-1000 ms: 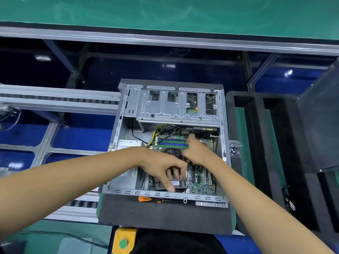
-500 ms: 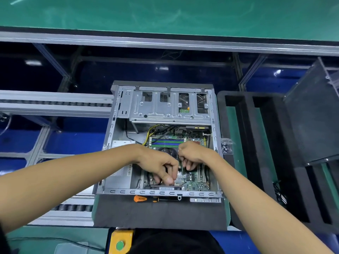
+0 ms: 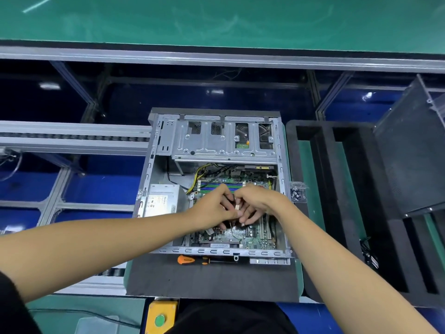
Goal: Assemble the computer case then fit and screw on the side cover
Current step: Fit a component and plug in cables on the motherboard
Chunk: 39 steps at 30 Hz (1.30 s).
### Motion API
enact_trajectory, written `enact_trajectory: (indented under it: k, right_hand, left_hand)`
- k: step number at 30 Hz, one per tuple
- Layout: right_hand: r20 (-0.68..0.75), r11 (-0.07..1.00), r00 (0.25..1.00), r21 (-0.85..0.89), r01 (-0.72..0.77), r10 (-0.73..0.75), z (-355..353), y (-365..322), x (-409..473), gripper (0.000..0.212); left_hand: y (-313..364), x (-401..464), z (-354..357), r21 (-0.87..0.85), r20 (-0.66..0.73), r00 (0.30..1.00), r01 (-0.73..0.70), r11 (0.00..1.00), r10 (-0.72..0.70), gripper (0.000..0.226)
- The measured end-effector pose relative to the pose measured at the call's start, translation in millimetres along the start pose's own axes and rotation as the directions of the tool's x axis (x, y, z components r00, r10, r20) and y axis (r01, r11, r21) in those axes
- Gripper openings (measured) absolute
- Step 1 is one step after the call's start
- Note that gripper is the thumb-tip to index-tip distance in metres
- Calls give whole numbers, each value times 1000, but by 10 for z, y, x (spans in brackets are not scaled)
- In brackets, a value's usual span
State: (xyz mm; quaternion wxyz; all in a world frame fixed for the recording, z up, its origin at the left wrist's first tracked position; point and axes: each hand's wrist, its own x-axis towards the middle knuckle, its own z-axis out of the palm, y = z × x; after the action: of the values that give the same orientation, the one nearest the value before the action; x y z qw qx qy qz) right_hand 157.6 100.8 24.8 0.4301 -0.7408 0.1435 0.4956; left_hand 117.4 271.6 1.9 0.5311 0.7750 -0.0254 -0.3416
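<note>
Open computer case (image 3: 154,189) lying flat, left hand (image 3: 214,208) and right hand (image 3: 257,203) pinching a small connector (image 3: 237,207) (over the motherboard (image 3: 255,239))

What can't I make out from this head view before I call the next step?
- What the left hand and right hand pinch: a small pale piece, mostly hidden by fingers.
- Motherboard centre: covered by both hands.
- Power supply label: too small to read.
- Bag of screws: count unreadable.
- Side panel: cut by the right edge.
</note>
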Motion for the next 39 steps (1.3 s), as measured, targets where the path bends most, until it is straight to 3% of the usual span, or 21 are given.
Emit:
enact_trajectory:
  k: [7, 10, 11, 14, 18, 23, 25, 27, 33, 39]
  right_hand:
    - [-119, 999, 993, 32, 8, -4, 8, 5, 58, 17]
    - [-275, 982, 943, -15, 190, -187, -25, 8, 129, 9]
    - [-302, 968, 921, -27, 248, -245, -35, 8, 142, 11]
    - [-310, 947, 903, 20, 320, -299, -45, 15, 160, 18]
    - [-321, 943, 893, -1, 333, -316, -28, 36, 190, 19]
    - [-334, 941, 885, -19, 338, -324, -33, 43, 193, 18]
    - [-331, 943, 887, -35, 331, -323, -33, 42, 181, 20]
    - [-332, 942, 884, -59, 330, -330, -31, 41, 159, 19]
    - [-322, 945, 889, -77, 317, -325, -26, 54, 121, 21]
    - [-317, 938, 883, -101, 331, -346, -22, 43, 81, 18]
  left_hand:
    - [-13, -7, 39, 6, -52, 996, -76, 997, 77, 17]
    - [11, -12, 38, 233, 26, 983, -180, 956, 179, 11]
    - [22, -7, 41, 378, 70, 969, -244, 893, 235, 10]
    - [98, 11, 103, 727, 217, 927, -363, 583, 306, 12]
    - [227, 93, 278, 860, 293, 929, -359, 363, 226, 16]
    - [261, 200, 480, 954, 299, 954, -299, 8, 4, 32]
    - [239, 219, 535, 949, 306, 951, -309, -62, -44, 33]
    - [216, 238, 559, 946, 309, 948, -315, -79, -80, 29]
    - [174, 237, 548, 948, 319, 945, -319, 16, -72, 27]
    - [191, 222, 536, 946, 322, 946, -321, 33, -30, 25]
